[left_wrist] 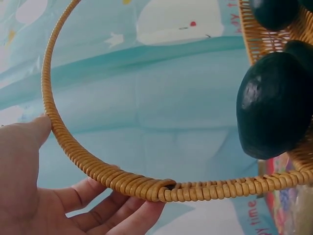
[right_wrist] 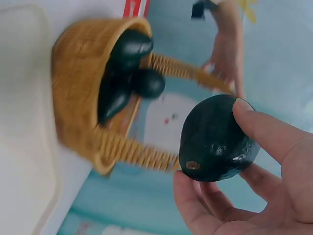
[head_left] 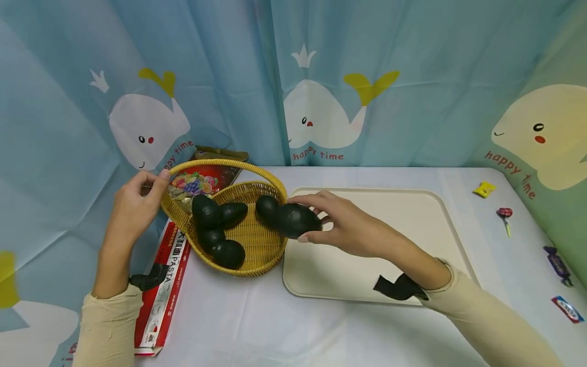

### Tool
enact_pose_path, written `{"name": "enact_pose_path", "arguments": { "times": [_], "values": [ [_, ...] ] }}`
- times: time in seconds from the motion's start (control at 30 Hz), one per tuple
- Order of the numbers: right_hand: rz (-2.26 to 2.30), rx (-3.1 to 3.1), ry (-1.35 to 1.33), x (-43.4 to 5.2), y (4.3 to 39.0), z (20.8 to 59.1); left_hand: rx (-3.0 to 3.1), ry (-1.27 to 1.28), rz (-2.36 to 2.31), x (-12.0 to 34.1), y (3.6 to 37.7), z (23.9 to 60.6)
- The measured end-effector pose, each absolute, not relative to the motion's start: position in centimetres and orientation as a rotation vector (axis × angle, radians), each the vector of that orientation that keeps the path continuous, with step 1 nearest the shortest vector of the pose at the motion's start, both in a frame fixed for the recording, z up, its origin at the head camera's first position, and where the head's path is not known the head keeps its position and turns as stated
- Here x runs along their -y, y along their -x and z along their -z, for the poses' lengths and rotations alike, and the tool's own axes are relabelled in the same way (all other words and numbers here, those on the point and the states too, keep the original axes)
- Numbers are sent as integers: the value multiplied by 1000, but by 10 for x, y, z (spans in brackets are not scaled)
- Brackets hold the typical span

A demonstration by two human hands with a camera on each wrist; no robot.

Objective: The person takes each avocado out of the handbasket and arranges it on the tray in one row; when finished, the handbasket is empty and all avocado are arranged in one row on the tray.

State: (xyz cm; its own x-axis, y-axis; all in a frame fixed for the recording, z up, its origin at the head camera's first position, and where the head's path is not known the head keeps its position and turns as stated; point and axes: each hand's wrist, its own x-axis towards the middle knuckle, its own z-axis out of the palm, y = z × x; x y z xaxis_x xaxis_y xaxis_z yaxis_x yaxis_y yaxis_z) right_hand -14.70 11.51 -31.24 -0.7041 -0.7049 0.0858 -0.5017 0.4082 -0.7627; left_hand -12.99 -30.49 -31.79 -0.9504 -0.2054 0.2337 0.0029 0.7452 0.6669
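A yellow wicker basket [head_left: 257, 250] stands on the table left of centre, with several dark green avocados [head_left: 228, 254] inside. My left hand [head_left: 137, 204] grips the side of its arched handle [left_wrist: 132, 185], thumb on one side and fingers on the other. Over the basket's right rim, my right hand [head_left: 344, 224] holds another avocado [right_wrist: 215, 137] between thumb and fingers. That avocado partly covers one behind it in the head view. In the right wrist view, it appears apart from the basket.
A cream tray [head_left: 376, 280] lies right of the basket. Left of it are a red pasta box [head_left: 160, 306] and a fruit-printed pouch [head_left: 224, 176]. At the right lie a yellow wrapped candy [head_left: 484, 189], a lollipop [head_left: 505, 214], a purple candy [head_left: 558, 265] and a red-blue candy [head_left: 567, 309].
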Motion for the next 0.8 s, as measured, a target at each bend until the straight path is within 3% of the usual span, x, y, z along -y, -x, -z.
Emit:
{"name": "enact_pose_path", "arguments": {
  "times": [0.33, 0.8],
  "values": [
    [1199, -2490, 767, -150, 180, 356, 2657, -162, 1006, 308, 129, 319],
    [1100, -2507, 546, -110, 205, 424, 2668, -123, 1006, 304, 130, 317]
  ]
}}
